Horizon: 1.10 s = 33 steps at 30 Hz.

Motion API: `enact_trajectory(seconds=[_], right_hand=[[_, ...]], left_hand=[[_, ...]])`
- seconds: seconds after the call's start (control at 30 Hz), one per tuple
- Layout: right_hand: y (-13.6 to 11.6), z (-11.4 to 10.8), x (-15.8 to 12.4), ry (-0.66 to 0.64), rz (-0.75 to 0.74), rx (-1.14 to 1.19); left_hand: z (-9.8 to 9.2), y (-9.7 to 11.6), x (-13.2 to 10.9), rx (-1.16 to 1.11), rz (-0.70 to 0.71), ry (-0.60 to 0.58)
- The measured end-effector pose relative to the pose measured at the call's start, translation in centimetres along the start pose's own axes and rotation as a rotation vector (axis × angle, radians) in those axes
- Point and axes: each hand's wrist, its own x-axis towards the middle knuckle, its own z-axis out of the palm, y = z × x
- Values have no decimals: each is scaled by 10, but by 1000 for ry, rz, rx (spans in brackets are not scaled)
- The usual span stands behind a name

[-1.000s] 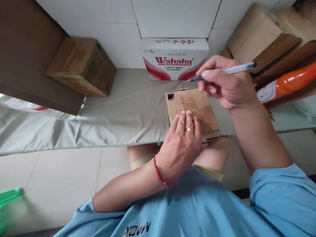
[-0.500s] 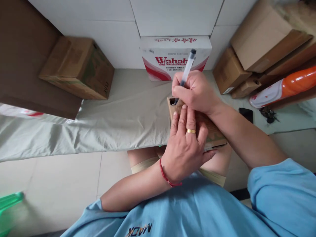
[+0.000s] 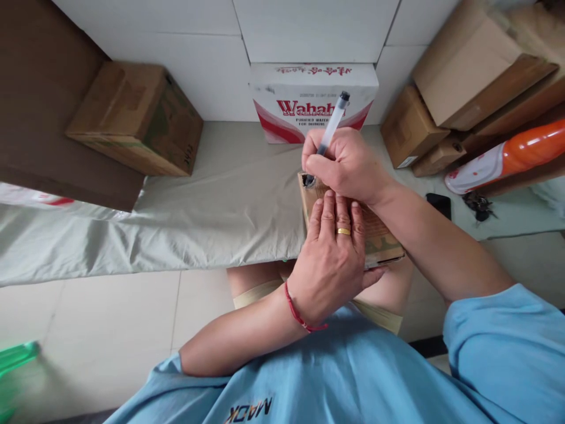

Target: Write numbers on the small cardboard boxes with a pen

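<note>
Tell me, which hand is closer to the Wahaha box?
Right. The right hand, holding the pen, is in front of the Wahaha box; the left hand lies farther away on the carton.

Cardboard box [image 3: 378, 234]: brown, shallow, lying flat and slightly turned at the front edge of the cloth-covered bench [image 3: 229, 218], its near end extending past that edge. A ragged, dark hole [image 3: 308, 181] pierces the top at the far left corner; fine printed lines and a greenish patch mark the right part. Pen [image 3: 332, 126]: translucent whitish barrel, black upper end, dark lower section, tilted with its top away and rightward. Its lower end meets the hole; whether inside cannot be told.
</note>
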Motion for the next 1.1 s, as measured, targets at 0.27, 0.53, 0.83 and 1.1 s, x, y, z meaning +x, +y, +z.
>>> enact_trajectory(seconds=[0.27, 0.53, 0.83, 1.1], right_hand=[[-2, 1, 1, 25, 42, 38], [-1, 2, 0, 103, 46, 43], [4, 1, 2, 238, 30, 12], [7, 3, 5, 177, 25, 93]], left_hand=[[-1, -1, 0, -8, -1, 7], [0, -1, 0, -23, -11, 12], [1, -1, 0, -13, 1, 24], [0, 0, 0, -14, -2, 23]])
